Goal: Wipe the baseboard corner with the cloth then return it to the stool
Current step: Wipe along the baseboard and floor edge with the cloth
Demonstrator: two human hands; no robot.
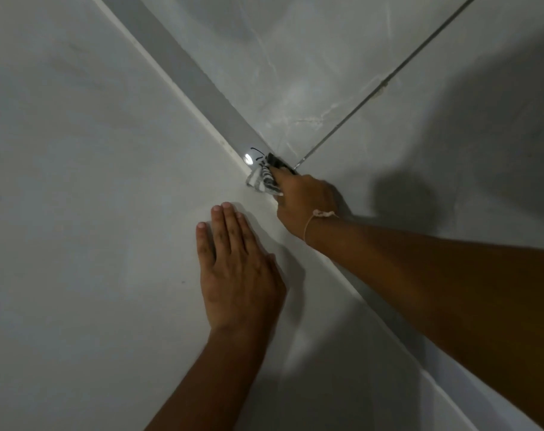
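Note:
My right hand (305, 205) grips a bunched black-and-white striped cloth (263, 179) and presses it against the grey baseboard (202, 79), where the strip meets the white wall. The cloth sticks out past my fingers toward the upper left. My left hand (238, 269) lies flat on the white wall (78, 181) with its fingers together, just below and left of the cloth, holding nothing. A thin string bracelet circles my right wrist. The stool is out of view.
A glossy grey marble tile floor (326, 73) fills the upper right, crossed by a dark grout line (389, 76). A bright light reflection (248, 157) shines on the baseboard beside the cloth. Dark shadows lie on the floor at right.

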